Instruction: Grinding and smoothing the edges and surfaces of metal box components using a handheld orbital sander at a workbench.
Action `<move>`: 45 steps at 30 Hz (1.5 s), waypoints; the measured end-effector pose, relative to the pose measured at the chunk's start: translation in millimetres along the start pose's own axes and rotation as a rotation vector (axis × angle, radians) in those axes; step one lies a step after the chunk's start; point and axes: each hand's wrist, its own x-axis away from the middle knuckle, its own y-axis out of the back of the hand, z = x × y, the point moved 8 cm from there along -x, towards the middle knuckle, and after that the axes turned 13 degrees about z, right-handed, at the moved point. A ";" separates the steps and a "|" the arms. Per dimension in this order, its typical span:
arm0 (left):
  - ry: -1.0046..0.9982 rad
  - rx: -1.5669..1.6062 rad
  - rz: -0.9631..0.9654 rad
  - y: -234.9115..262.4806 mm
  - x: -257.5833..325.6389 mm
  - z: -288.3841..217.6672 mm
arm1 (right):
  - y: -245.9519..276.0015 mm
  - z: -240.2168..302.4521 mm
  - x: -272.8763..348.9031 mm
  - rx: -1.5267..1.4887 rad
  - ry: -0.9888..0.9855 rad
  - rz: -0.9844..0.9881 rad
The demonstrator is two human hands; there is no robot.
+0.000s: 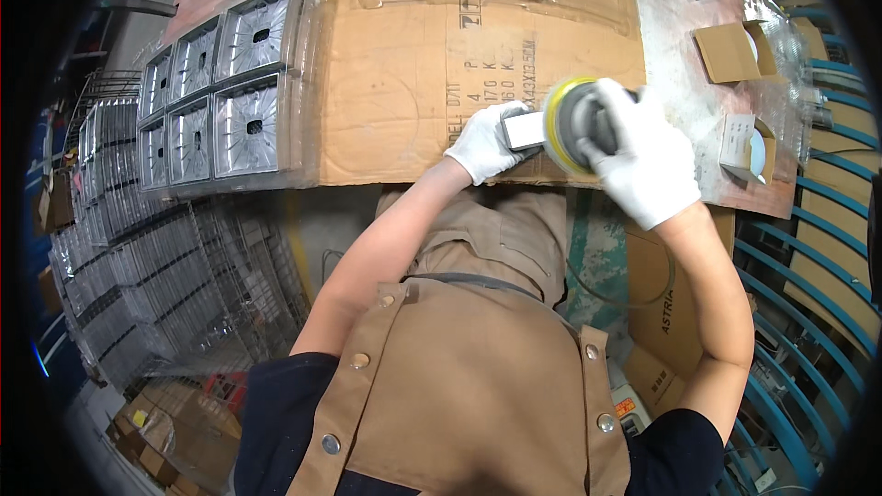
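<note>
Gloves cover both hands. Left hand (487,142) has its fingers closed around a small metal block (524,131), bracing it on the cardboard (395,83) covering the tabletop. Right hand (638,161) wraps the sander (574,124), its yellow disc pressed against the block's end.

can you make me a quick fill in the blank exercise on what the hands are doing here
1. Both hands wear ____ gloves.
2. The right hand grips a round sander with a ____ rim.
3. The left hand holds a small grey part against the sander, above a sheet of ____.
4. The silver square trays lie to the person's ____.

Missing words: white; yellow; cardboard; left
</note>
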 end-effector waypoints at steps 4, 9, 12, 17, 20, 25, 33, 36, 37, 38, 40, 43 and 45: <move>0.077 -0.162 0.096 -4.1 -0.4 -18.6 | 15.9 -39.0 -5.3 0.072 -0.051 -0.143; -0.159 -0.628 0.038 -0.9 -0.5 -35.0 | -12.3 48.4 -6.2 0.012 0.117 0.084; -0.109 0.156 0.059 -4.7 -5.2 12.9 | -14.9 67.9 -15.7 0.097 0.197 0.092; 0.055 0.347 0.101 -4.9 1.4 -9.5 | 15.4 -21.0 -13.8 -0.032 -0.041 -0.046; 0.067 0.004 0.119 2.0 0.0 -19.9 | 16.4 -76.9 -5.0 -0.055 -0.151 -0.159; 0.055 0.112 0.054 4.7 5.6 -52.1 | 2.9 -135.0 26.0 -0.291 -0.342 -0.362; 0.116 -0.227 0.030 5.8 8.0 -72.6 | -14.6 -143.0 59.1 -0.410 -0.401 -0.343; 0.174 -0.244 0.007 4.9 9.9 -73.1 | 0.2 -128.4 55.3 -0.419 -0.369 -0.315; 0.167 -0.229 -0.009 5.8 10.4 -71.1 | 6.7 -120.2 51.8 -0.383 -0.319 -0.314; 0.160 -0.214 -0.026 6.6 11.3 -69.8 | 10.3 -112.2 48.1 -0.345 -0.269 -0.313; 0.111 -0.279 -0.055 6.0 12.1 -82.2 | 14.3 -106.3 45.0 -0.300 -0.254 -0.336; 0.004 -0.557 -0.079 4.9 10.7 -112.8 | 15.0 -103.4 43.9 -0.299 -0.234 -0.339; -0.053 -0.769 -0.074 -0.7 6.7 -138.7 | 14.5 -105.9 45.7 -0.312 -0.238 -0.383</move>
